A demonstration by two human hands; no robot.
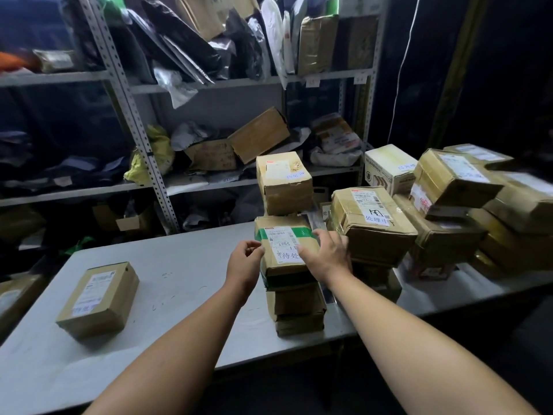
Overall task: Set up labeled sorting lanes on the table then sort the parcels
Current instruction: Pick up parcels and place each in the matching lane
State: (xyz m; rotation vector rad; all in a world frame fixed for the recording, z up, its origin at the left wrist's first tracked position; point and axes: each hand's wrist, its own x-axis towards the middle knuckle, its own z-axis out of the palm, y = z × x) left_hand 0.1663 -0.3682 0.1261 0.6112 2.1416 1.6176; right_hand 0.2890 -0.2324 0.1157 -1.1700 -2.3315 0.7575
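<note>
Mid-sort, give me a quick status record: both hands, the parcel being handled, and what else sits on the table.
left hand: at the left edge of the green-taped parcel, fingers curled; hold unclear
right hand: rests on that parcel's top right, thumb on its label
green-taped parcel: on top of the middle stack
lone box: left part of the table, apart from the stack
right pile: many boxes heaped, some with handwritten labels
shelves: behind the table, holding parcels and bags
</note>
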